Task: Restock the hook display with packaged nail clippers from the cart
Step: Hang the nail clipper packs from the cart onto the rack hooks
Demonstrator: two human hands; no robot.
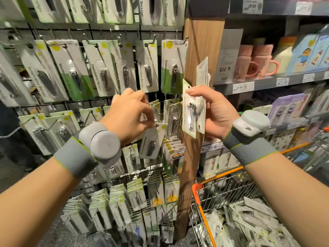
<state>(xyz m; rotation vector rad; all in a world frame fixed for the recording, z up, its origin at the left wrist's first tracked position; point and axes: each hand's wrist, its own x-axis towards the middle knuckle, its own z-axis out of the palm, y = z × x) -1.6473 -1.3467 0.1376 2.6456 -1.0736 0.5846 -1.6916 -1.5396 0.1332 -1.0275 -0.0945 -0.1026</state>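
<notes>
The orange-rimmed wire cart (pixel 210 198) holds a heap of carded clippers (pixel 252 221). The left hand (pixel 131 113) pinches a white-and-green carded nail clipper (pixel 152 141) by its top, hanging lengthwise and tilted. The right hand (pixel 210 111) grasps upright carded packs (pixel 193 107).

The scene is seen from one head-worn wide-angle camera, aimed forward and slightly down, close to the hook display (pixel 99 72); the cart (pixel 201 196) is framed right of and below that display.

hanging packs (pixel 105 68) crowd the hook display's grid on the left; a wooden post (pixel 199 56) blocks its right edge; the heaped orange cart (pixel 201 198) fills near right floor.
</notes>
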